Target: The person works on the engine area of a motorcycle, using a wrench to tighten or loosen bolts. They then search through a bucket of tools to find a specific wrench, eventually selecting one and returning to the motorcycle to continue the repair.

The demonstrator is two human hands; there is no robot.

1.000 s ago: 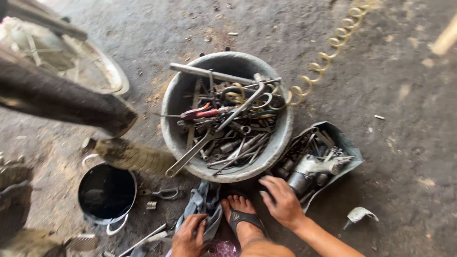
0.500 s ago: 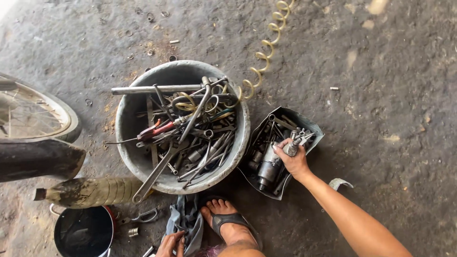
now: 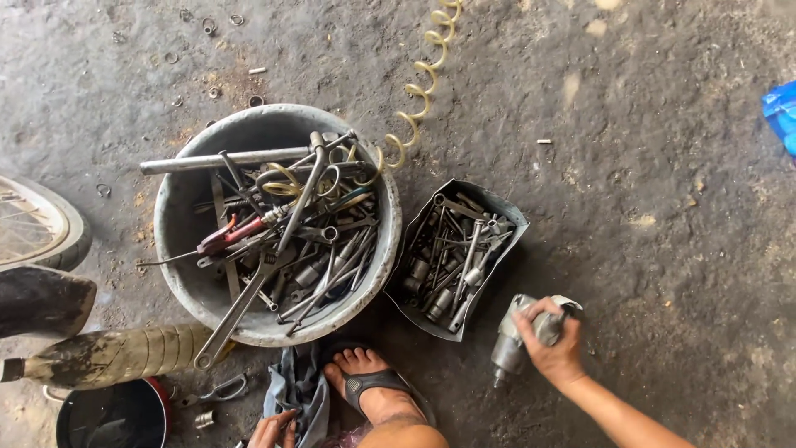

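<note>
At the far left a wheel [image 3: 33, 228] is cut by the frame edge, only an arc of rubber and thin spokes showing, and below it a dark mudguard [image 3: 41, 300] and a ribbed, muddy tyre [image 3: 116, 357] run partly out of view. One black bucket [image 3: 108, 415] is cropped at the bottom edge, so its contents cannot be made out. The round grey basin [image 3: 178, 207], dull and scuffed, holds a tangle of steel tools too dense to count: one long pipe [image 3: 215, 159] lies across its rim, one big wrench [image 3: 236, 319] hangs over the lower edge, and one red-handled plier [image 3: 224, 238] sits among them. A yellow coiled hose [image 3: 419, 91] spirals from the basin up out of the top. The left hand [image 3: 278, 430] is half cut off at the bottom; its fingers pinch a crumpled grey rag [image 3: 294, 390] beside one sandalled foot [image 3: 373, 390]. Right of the basin, touching it, one bent metal tray [image 3: 506, 211] holds sockets and bits, again too many to count. The right hand [image 3: 551, 344] is closed round one grey impact gun [image 3: 510, 344], low over the rough concrete floor [image 3: 663, 166] just right of the tray; whether it touches the floor I cannot tell. A blue scrap [image 3: 781, 106] is clipped by the right edge.
</note>
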